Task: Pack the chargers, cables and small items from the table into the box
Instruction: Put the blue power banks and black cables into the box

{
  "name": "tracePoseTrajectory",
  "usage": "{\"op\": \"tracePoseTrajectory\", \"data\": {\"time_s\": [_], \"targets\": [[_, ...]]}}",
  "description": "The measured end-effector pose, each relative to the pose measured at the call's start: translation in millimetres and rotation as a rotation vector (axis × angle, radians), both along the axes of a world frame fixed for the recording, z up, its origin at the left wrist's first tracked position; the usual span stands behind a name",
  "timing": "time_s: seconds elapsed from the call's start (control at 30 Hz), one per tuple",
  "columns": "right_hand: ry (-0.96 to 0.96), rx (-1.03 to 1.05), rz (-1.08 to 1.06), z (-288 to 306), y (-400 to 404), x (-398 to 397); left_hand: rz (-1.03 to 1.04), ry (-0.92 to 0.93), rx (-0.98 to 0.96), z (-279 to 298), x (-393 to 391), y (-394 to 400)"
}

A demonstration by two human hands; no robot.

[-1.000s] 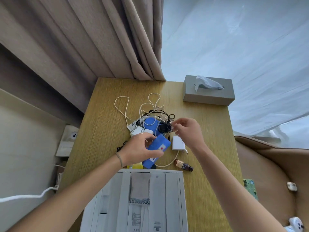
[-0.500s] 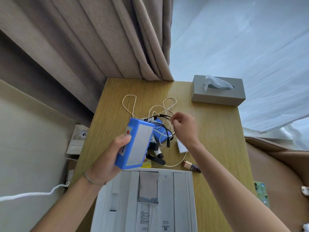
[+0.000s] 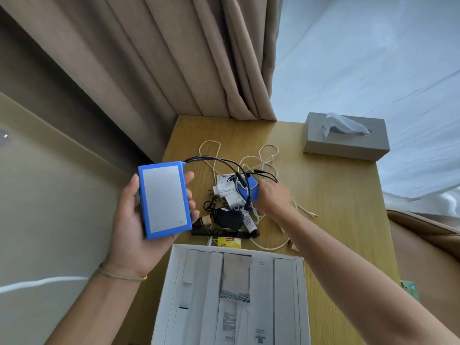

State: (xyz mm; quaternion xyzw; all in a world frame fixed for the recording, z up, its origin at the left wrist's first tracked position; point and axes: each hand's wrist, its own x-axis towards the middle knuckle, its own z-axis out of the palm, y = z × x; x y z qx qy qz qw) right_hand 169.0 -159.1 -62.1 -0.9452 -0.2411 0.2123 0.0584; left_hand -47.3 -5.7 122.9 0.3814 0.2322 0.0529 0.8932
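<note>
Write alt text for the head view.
A left hand holds a blue battery pack beside a wooden table, its black leads trailing into tangled cables where the right hand reaches; an open white box sits nearest.

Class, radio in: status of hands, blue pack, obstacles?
Left hand holds blue pack. Right hand in cable pile. Black leads tether pack. Box waiting.

Matt blue plastic pack point(image 3: 164, 199), wood-grain table point(image 3: 336, 195), white card box point(image 3: 234, 295), woven cloth curtain point(image 3: 174, 58)
</note>
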Motion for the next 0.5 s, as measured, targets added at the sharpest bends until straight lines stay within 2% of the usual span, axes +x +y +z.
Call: {"op": "tracePoseTrajectory", "data": {"time_s": [0.23,0.3,0.4,0.5], "targets": [[-0.107,-0.291,0.053,-14.0,15.6,-8.8,0.104,0.087,-0.025,-4.7,-18.1,2.5],[-0.141,-0.298,0.089,-13.6,18.5,-9.9,0.107,0.112,-0.038,-6.7,-21.7,2.2],[-0.009,-0.143,0.019,-10.1,16.5,-2.1,0.084,0.133,-0.042,-8.8,-26.5,1.4],[0.284,0.149,-0.203,-0.3,6.4,11.3,0.065,0.163,-0.053,-13.0,-31.6,0.8]]}}
